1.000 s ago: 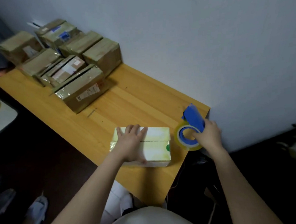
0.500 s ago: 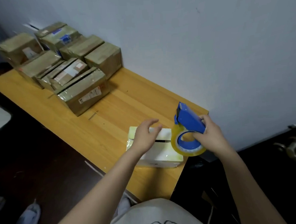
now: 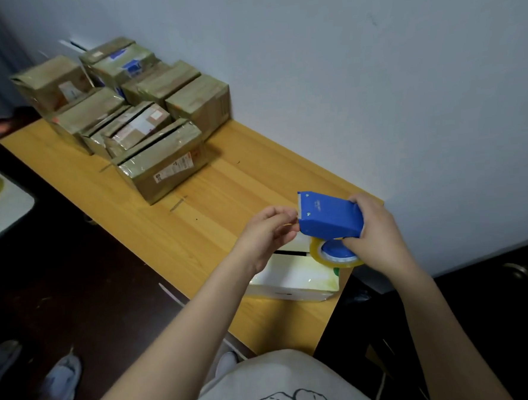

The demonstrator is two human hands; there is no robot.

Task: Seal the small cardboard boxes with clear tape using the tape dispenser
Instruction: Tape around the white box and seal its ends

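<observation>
My right hand (image 3: 374, 233) grips the blue tape dispenser (image 3: 330, 216), held in the air above the table's near right corner. Its roll of clear tape (image 3: 335, 255) hangs below the blue body. My left hand (image 3: 269, 230) is raised at the dispenser's cutter end, its fingertips pinched together there; the tape end itself is too thin to make out. Under both hands lies a small white and pale yellow box (image 3: 295, 278) with a dark slit between its top flaps, partly hidden by the dispenser.
Several brown cardboard boxes (image 3: 161, 162) wrapped in shiny tape stand grouped at the far left of the wooden table (image 3: 196, 228), against the grey wall. A white surface (image 3: 0, 209) lies off to the left, shoes on the dark floor below.
My left hand lifted off the white box and rose to the dispenser's cutter end. My right hand brought the dispenser up and over the box, tilting its blue body flat.
</observation>
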